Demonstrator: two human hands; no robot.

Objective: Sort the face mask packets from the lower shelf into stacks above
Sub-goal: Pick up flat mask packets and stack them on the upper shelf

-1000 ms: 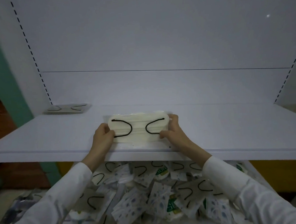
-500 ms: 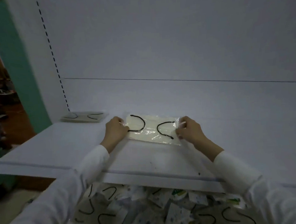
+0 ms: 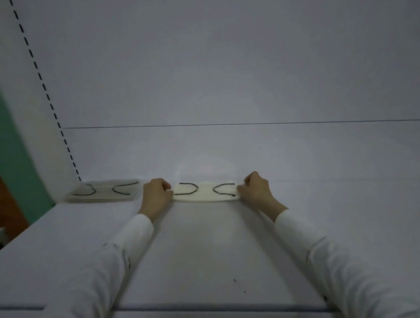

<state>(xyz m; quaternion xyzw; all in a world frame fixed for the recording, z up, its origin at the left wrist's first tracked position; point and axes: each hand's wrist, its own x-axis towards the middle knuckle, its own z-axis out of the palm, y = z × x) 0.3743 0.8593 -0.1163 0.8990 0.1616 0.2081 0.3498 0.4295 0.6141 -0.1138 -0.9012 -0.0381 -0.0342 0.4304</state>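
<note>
A cream face mask packet (image 3: 205, 192) with black ear loops lies flat at the back of the white upper shelf (image 3: 200, 253), close to the rear wall. My left hand (image 3: 156, 196) pinches its left end and my right hand (image 3: 255, 189) pinches its right end. To the left, in the back corner, sits a low stack of similar packets (image 3: 104, 193) with black loops. About a hand's width separates the held packet from that stack. The lower shelf and its pile of packets are out of view.
The white back wall (image 3: 224, 84) rises right behind the packet. A slotted upright (image 3: 42, 85) and a green wall (image 3: 3, 137) bound the shelf on the left. The shelf's front edge (image 3: 213, 308) runs along the bottom of the view.
Both hands have carried the packet from the shelf's front edge to the back, near the wall. The view has risen, so the lower shelf's pile has dropped out of sight.
</note>
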